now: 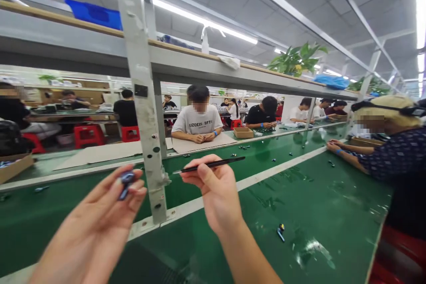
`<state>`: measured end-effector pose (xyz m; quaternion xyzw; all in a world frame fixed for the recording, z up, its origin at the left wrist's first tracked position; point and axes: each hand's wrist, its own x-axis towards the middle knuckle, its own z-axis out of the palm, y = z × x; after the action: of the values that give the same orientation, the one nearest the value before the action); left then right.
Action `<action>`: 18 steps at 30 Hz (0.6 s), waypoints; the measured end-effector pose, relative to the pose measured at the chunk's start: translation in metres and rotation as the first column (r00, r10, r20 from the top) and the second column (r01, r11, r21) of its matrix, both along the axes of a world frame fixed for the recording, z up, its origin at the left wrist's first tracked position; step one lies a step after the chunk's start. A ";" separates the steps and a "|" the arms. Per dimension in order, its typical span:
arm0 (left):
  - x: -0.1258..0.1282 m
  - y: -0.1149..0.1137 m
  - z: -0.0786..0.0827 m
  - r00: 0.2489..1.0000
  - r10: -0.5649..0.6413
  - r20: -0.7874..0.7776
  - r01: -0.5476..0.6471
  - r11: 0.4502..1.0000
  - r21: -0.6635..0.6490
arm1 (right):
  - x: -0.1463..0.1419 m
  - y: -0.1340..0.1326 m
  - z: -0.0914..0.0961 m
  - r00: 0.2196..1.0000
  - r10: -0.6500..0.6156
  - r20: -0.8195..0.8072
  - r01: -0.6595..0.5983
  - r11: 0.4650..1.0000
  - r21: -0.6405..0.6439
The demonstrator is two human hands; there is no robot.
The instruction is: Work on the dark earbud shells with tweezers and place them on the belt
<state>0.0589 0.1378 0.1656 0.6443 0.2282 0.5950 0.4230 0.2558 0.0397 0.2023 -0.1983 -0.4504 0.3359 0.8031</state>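
- Above the near green bench mat (309,191), left hand (89,226) curled, thumb and fingertips pinching a small dark blue plastic part (125,184)
- Just beside it, right hand (213,191) with thumb and fingers pressed together on black tweezers (209,165), the fine tip aimed toward the blue part but not touching it
- On the mat, well to the right of both hands, a small dark part with a blue end (281,232), and patches of glare across the green surface
- Behind the hands, a grey metal upright (143,93) rising from the bench edge to a long shelf (213,64), with a blue bin (95,13) and a leafy potted plant (297,59) up on top
- Along the right side of the mat, a co-worker (392,155) in a dark patterned shirt, forearms on the bench edge
- Across a second green bench, a person in a white T-shirt (198,117) with hands together over a cardboard sheet (216,143), next to an open cardboard tray (243,132)
- Farther back, more seated workers, red stools (88,135), white ceiling panels and long strip lights (203,20)
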 end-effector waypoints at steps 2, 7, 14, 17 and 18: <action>0.013 -0.017 0.003 0.989 -0.091 0.115 0.114 0.970 -0.213 | 0.005 -0.016 -0.002 0.995 -0.065 0.072 0.065 0.998 0.010; 0.034 -0.063 0.021 0.956 -0.149 0.252 0.242 0.888 -0.391 | 0.001 -0.032 0.000 0.987 -0.078 0.144 0.060 0.990 0.126; 0.030 -0.081 0.034 0.915 -0.180 0.360 0.360 0.765 -0.533 | -0.018 -0.044 0.004 0.998 0.030 0.061 -0.033 0.998 0.044; 0.031 -0.081 0.035 0.900 -0.199 0.388 0.389 0.767 -0.510 | -0.021 -0.046 0.004 0.998 0.051 0.044 -0.053 0.997 0.062; 0.031 -0.081 0.034 0.896 -0.229 0.380 0.406 0.768 -0.495 | -0.021 -0.046 0.004 0.998 0.049 0.038 -0.051 0.996 0.073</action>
<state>0.0902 0.0569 0.2001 0.4230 0.2131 0.5097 0.7182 0.2344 -0.0064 0.2062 -0.1632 -0.4817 0.3354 0.7930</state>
